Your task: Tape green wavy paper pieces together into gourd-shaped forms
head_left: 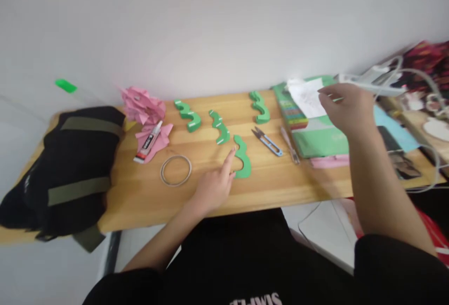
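A flat green wavy piece [244, 162] lies on the table, and my left hand [214, 187] rests at its left edge. The left index finger is stretched out onto the piece, with another fingertip touching lower down. Raised at the right, my right hand [345, 106] is closed in a pinch in front of a crumpled white paper [305, 97]; whatever is between its fingertips is too small to make out. Farther back are more green wavy pieces, one [220, 127] with white strips, a thicker one [188, 115] also with white strips, and another [260, 107].
Blue thread snips [268, 142] and tweezers [290, 145] lie right of centre. A roll of tape [176, 170], a glue tube [149, 142] and pink crumpled paper [143, 105] are leftward. A black bag [80, 155] fills the left end; green packets [321, 139] and a power strip [372, 85] lie right.
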The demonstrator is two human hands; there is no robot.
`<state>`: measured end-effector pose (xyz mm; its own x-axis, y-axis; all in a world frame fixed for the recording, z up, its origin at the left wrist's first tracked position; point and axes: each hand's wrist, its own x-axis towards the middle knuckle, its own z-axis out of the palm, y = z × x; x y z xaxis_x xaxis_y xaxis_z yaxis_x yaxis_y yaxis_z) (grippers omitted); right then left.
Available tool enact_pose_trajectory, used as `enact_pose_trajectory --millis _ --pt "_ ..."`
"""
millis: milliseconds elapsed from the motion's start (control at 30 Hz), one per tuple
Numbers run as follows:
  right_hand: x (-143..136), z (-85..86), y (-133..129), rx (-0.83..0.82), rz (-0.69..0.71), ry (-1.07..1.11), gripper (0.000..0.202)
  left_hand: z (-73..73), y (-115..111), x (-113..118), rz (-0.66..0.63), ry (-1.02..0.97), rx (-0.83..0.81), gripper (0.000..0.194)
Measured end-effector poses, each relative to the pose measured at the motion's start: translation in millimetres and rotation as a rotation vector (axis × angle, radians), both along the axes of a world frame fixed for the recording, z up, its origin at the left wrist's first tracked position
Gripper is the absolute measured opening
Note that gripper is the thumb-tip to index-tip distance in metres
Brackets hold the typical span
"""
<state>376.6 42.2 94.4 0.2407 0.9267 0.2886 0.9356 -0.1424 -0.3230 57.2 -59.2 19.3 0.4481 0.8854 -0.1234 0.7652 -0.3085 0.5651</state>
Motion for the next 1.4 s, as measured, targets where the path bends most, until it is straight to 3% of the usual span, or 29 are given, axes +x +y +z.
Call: enact_pose_trajectory --millis 100,167,267,433,600,800,933,1067,1267,1400 --pt "-45.9 -23.4 -56.8 0.204 0.444 0.016 0.021 -11.0 -6.9 -5.9 -0.026 -0.153 0.238 0.072" --pt "-75.8 -44.3 -91.3 0.203 0.707 0.059 0.019 -18.1 -11.2 -7.0 -0.05 -0.234 0.334 0.075" --pt "-107.2 -73.9 -123.1 0.123 0.868 -0.007 0.025 -25.6 -15.5 -3.9 -0.03 -0.269 0.356 0.072" --pt "-120.9 -95.6 -133.8 0.093 0.839 -0.148 0.029 -31.2 -17.6 2.3 0.042 -0.263 0.403 0.07" --pt "-122.7 -97.0 -133.1 0.128 0.822 -0.182 0.024 -29.8 -19.7 2.5 0.039 -0.205 0.524 0.067" --pt "-121.3 -100.2 -129.8 0.051 0.812 0.041 0.027 -25.7 -22.3 3.0 -0.022 -0.092 0.657 0.062" --pt "-116.4 -100.8 -128.7 0.047 0.831 0.118 0.03 -27.0 -21.7 2.7 -0.02 -0.115 0.627 0.066" --pt "-112.9 -98.9 -131.1 0.045 0.885 0.045 0.03 -27.7 -20.7 0.4 0.037 -0.233 0.577 0.067" --pt "-111.8 -96.8 -131.3 0.026 0.88 0.008 0.027 -27.5 -24.1 -6.2 -0.149 -0.174 0.644 0.059" --pt "-109.3 -96.5 -127.9 -0.035 0.87 0.148 0.027 -24.4 -25.4 -9.1 -0.16 -0.104 0.63 0.058"
